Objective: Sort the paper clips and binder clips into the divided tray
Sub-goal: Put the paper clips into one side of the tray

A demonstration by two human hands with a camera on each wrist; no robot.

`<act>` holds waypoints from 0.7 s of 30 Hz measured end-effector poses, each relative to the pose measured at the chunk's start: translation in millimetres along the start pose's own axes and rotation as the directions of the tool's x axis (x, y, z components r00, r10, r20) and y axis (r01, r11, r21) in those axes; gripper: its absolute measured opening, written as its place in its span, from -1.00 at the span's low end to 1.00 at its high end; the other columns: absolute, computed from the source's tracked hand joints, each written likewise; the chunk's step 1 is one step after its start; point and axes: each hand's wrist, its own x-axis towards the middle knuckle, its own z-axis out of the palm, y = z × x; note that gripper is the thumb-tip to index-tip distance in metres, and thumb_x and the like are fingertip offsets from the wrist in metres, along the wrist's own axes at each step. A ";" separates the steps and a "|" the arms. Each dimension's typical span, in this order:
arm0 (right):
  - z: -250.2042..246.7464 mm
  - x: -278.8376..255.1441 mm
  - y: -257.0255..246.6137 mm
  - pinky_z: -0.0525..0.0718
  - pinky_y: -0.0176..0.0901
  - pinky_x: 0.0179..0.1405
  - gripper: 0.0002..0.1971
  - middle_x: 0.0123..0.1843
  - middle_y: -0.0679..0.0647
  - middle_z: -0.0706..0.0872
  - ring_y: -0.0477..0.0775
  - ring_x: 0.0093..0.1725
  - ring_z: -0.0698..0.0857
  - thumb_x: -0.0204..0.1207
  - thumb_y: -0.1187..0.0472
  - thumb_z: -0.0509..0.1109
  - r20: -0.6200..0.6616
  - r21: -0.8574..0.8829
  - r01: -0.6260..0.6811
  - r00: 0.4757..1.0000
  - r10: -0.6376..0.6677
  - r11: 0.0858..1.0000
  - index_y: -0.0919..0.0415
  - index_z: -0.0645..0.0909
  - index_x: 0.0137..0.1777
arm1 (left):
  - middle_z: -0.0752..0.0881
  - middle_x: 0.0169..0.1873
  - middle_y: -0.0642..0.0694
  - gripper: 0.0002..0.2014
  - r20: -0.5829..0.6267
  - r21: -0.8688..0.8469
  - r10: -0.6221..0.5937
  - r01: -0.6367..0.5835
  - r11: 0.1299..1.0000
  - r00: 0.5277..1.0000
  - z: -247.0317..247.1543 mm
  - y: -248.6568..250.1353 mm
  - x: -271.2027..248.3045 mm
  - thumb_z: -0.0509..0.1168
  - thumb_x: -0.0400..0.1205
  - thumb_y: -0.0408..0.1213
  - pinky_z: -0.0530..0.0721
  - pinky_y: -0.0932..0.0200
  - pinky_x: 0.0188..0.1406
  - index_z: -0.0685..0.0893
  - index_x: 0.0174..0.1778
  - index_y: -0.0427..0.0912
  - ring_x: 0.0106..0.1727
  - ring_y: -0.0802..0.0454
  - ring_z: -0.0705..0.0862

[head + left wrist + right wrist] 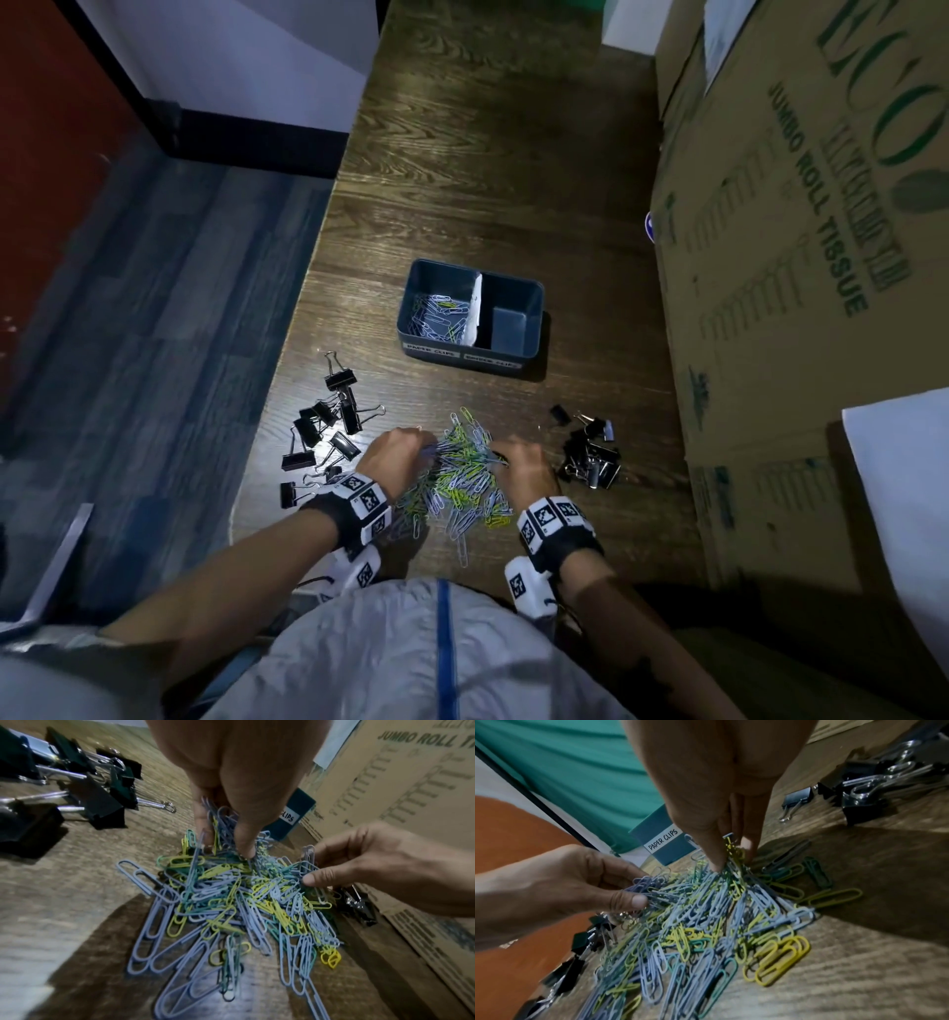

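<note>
A heap of lilac, yellow and green paper clips (464, 478) lies on the wooden table near me. My left hand (421, 447) digs into its left side and pinches a bunch of the paper clips (221, 829). From the right, my right hand (500, 455) pinches more paper clips (731, 850) at the top of the heap. Black binder clips lie in two groups, one on the left (323, 431) and one on the right (590, 457). Beyond the heap stands the dark blue divided tray (536, 288). Its left compartment holds paper clips (436, 313); I see nothing in the right one.
Tall cardboard boxes (801, 257) wall off the right side of the table. The table's left edge (287, 360) drops to blue-grey flooring. A white paper divider (476, 308) splits the tray, whose front carries two labels.
</note>
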 end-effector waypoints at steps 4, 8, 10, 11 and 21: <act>-6.3 2.4 -2.2 0.80 0.02 0.05 -0.80 0.06 0.14 0.77 0.14 -0.04 0.77 0.60 0.18 0.47 0.039 0.031 -0.069 0.997 0.068 0.997 0.05 0.76 0.19 | 0.83 -0.18 -0.10 -0.88 -0.069 -0.043 0.015 -0.018 0.999 0.997 -10.9 2.4 -4.1 0.41 0.61 -0.29 0.63 0.31 -0.17 0.79 0.03 -0.11 -0.22 0.01 0.75; -8.5 0.3 4.3 0.77 -0.13 0.10 -0.75 0.14 0.15 0.74 0.05 -0.01 0.74 0.59 0.09 0.47 0.010 0.017 -0.089 0.996 0.088 0.996 0.05 0.73 0.25 | 0.83 -0.12 -0.12 -0.82 -0.090 -0.080 -0.025 0.018 0.997 0.996 -15.1 -3.8 -1.0 0.41 0.59 -0.30 0.68 0.28 -0.13 0.78 0.09 -0.09 -0.18 0.02 0.77; -23.1 -2.7 -3.4 0.78 -0.16 0.04 -0.76 0.10 0.18 0.80 0.03 -0.04 0.77 0.59 0.15 0.49 0.018 0.014 -0.079 0.997 0.079 0.997 0.06 0.75 0.24 | 0.80 -0.07 -0.13 -0.81 -0.065 -0.052 0.005 -0.008 0.999 0.998 -16.3 0.0 -1.5 0.36 0.62 -0.25 0.69 0.17 -0.09 0.74 0.14 -0.11 -0.13 -0.02 0.74; -30.4 -3.7 -8.5 0.78 -0.16 0.05 -0.75 0.11 0.20 0.81 0.06 -0.02 0.79 0.58 0.20 0.50 0.035 0.011 -0.076 0.997 0.075 0.997 0.10 0.75 0.24 | 0.77 -0.01 -0.13 -0.75 -0.029 -0.016 0.017 -0.017 1.000 0.999 -16.1 3.3 -2.6 0.37 0.62 -0.21 0.70 0.12 -0.06 0.69 0.21 -0.12 -0.08 -0.05 0.72; -107.1 1.3 -56.7 0.70 -0.42 -0.28 -0.82 0.08 0.13 0.83 0.02 -0.13 0.83 0.54 0.27 0.53 0.078 0.081 -0.008 0.997 0.001 0.997 0.24 0.79 0.12 | 0.69 -0.05 -0.20 -0.76 0.015 0.064 0.040 -0.041 0.997 0.999 -5.9 18.2 -6.4 0.31 0.58 -0.48 0.42 0.24 -0.19 0.65 0.15 -0.24 -0.12 -0.13 0.63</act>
